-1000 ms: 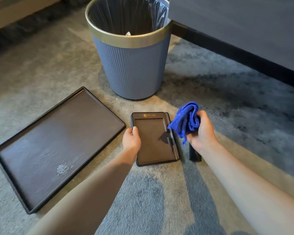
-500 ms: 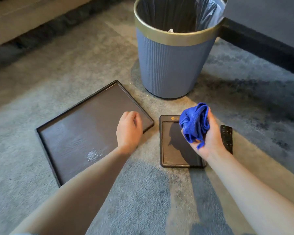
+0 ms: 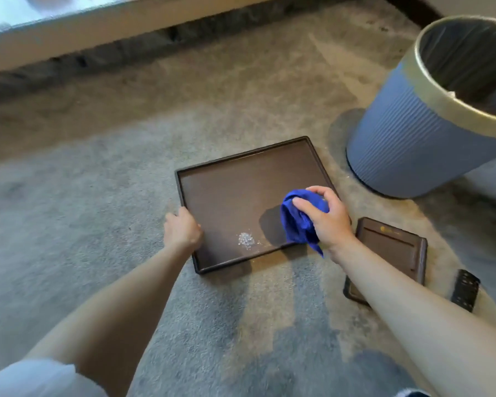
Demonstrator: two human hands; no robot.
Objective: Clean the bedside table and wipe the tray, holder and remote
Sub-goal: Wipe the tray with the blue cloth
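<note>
1. Found the remote (image 3: 466,290) flat on the carpet (image 3: 98,224), nearest, just right of the holder (image 3: 390,253), which also lay flat.
2. Clasped the left rim of the tray (image 3: 241,181) with the left hand (image 3: 182,229), fingers curled on it.
3. Clenched a bunched blue cloth (image 3: 297,222) in the right hand (image 3: 327,222), over the tray's near right corner; contact with the tray unclear.
4. Noted pale specks (image 3: 246,240) on the tray floor, beside the cloth.
5. Saw the ribbed bin (image 3: 407,156) upright beyond the tray, rightward.
</note>
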